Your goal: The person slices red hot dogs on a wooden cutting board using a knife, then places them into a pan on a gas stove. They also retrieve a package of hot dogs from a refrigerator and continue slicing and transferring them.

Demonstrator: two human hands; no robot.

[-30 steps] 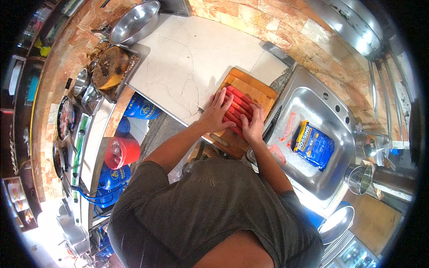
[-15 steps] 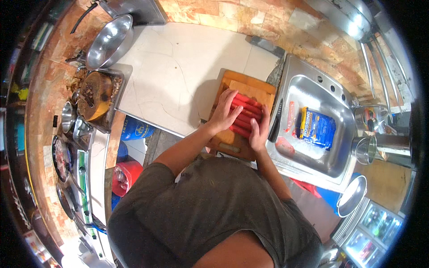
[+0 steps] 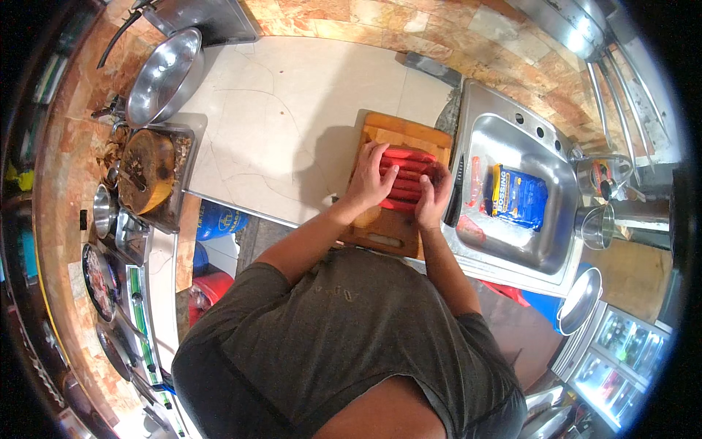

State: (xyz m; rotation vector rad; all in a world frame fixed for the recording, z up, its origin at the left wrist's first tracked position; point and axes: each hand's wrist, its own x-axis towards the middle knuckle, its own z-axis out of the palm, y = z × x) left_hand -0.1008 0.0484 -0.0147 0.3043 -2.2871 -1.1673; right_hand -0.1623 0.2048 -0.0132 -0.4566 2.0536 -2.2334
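Observation:
Several red hotdogs (image 3: 406,178) lie side by side in a row across a wooden chopping board (image 3: 418,131). My left hand (image 3: 371,180) is curled round their left ends, its thumb on top. At the right ends my right hand (image 3: 433,196) cups the row with thumb and fingers, hiding the tips. A knife with a black handle (image 3: 458,192) rests at the sink's edge, just right of the board.
To the right is a steel sink (image 3: 504,252) with a blue and yellow plastic packet (image 3: 519,197) and a torn red-marked wrapper (image 3: 475,183) in it. At the left stand a metal wok (image 3: 165,77) and a round wooden block (image 3: 148,172) on a tray. The pale countertop (image 3: 256,124) extends left.
Both hands remain at the ends of the hotdogs. The row now looks more even and squared up, and my right fingers have shifted slightly over its end.

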